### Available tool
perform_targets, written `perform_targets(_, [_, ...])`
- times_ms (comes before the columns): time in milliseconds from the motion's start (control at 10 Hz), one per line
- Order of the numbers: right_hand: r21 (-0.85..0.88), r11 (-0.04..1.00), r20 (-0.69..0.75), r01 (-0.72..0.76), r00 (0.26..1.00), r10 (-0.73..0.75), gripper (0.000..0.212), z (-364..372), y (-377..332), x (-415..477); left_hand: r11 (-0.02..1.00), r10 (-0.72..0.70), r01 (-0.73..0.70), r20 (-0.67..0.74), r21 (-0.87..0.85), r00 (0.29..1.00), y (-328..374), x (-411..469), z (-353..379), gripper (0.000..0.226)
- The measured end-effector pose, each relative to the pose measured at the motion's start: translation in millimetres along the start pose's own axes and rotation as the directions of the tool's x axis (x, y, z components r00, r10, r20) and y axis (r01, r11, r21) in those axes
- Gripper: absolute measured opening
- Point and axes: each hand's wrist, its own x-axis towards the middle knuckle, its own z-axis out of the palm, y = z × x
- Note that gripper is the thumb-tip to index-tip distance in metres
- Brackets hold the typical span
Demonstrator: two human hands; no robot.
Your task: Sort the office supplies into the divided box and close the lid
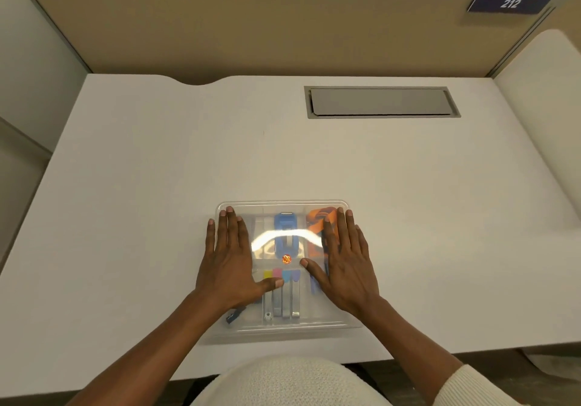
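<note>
A clear divided plastic box [283, 330] lies on the white desk near its front edge, with its transparent lid [283, 209] down over it. Through the lid I see a blue stapler [285, 232] in the middle, orange items [317, 220] at the back right, and several coloured-tipped markers [283, 295] in the front compartments. A small orange-red sticker [286, 259] shows on the lid. My left hand [231, 261] lies flat on the lid's left side, fingers spread. My right hand [345, 261] lies flat on the right side, palm down.
A grey recessed cable hatch [382, 102] is set into the desk at the back right. A tan partition wall [251, 28] stands behind the desk, with a dark sign reading 212 [511, 3]. A cream chair or cushion [547, 116] is at the right.
</note>
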Motion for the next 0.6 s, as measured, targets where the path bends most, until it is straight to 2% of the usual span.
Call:
perform_targets(100, [-0.027,1.000,0.012,0.003,1.000,-0.002,0.094,-0.5,-1.4,1.8,0.998,-0.010,0.009,0.019,0.055,1.000,2.5,4.5,-4.4,0.152])
perform_targets(200, [-0.087,0.996,0.084,0.014,0.996,-0.006,0.096,-8.5,-1.0,5.4,0.992,-0.030,0.023,0.059,0.120,0.998,5.4,10.4,-8.2,0.156])
perform_targets(300, [-0.115,0.993,0.149,0.008,0.989,0.009,0.101,-21.4,-3.4,11.1,0.993,-0.044,0.034,0.089,0.110,0.995,6.6,10.4,-8.5,0.157])
perform_targets(400, [0.043,0.999,0.047,-0.034,0.998,0.032,0.074,-43.0,-10.2,20.7,0.997,-0.060,0.055,0.094,0.053,0.994,6.8,9.2,-9.2,0.158])
perform_targets(500, [0.226,0.962,-0.013,-0.153,0.987,0.160,0.058,-57.8,-13.1,31.0,0.994,-0.095,0.099,0.101,-0.035,0.990,7.1,6.8,-17.2,0.152])
perform_targets(600, [0.227,0.953,-0.007,-0.200,0.978,0.207,0.062,-68.6,-9.5,41.0,0.996,-0.082,0.083,0.049,-0.015,0.995,8.3,7.7,-25.3,0.150])
